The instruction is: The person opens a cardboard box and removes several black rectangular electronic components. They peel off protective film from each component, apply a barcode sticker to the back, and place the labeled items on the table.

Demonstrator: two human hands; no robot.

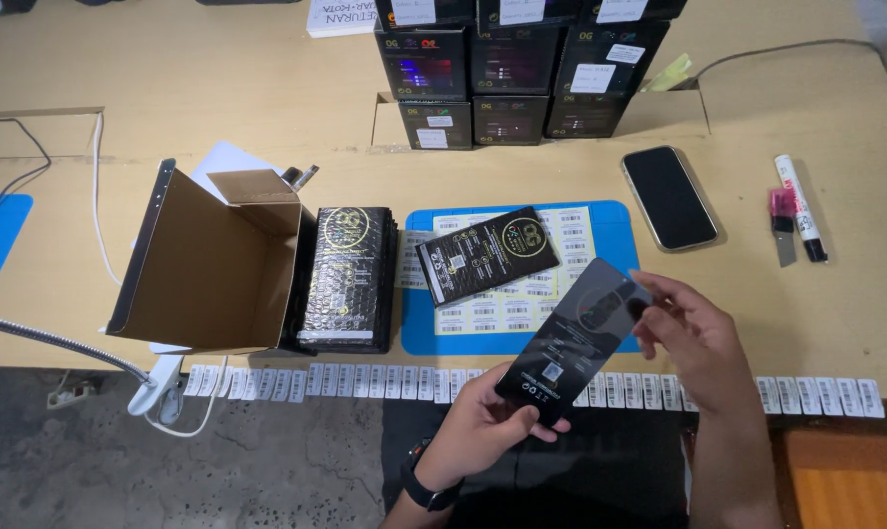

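**Flat black packet held up over a label-strewn worktop**

From the head view, both hands are holding a flat black packet [575, 338] above the near edge of the pale wooden worktop [267, 98]. The left hand [482, 426] is closing its fingers around the packet's lower end; the right hand [683, 333] is pinching the upper right edge between thumb and fingertips. The packet is tilting, its top corner hanging over a blue mat [419, 333].

On that mat, sheets of barcode labels [522, 294] are lying with a second black packet [487, 255] resting askew on them. Just left of the mat a stack of bubble-wrapped black packets [350, 279] is sitting beside an open cardboard box [213, 260] tipped on its side. A strip of small barcode stickers [296, 382] is running along the worktop's front edge. To the right, a dark phone [669, 196] is lying face up, with a white marker [799, 208] and a pink-handled cutter [782, 223] well apart from it. Stacked black boxes [517, 69] are standing at the back. Below, bare grey concrete floor [247, 460] is showing.
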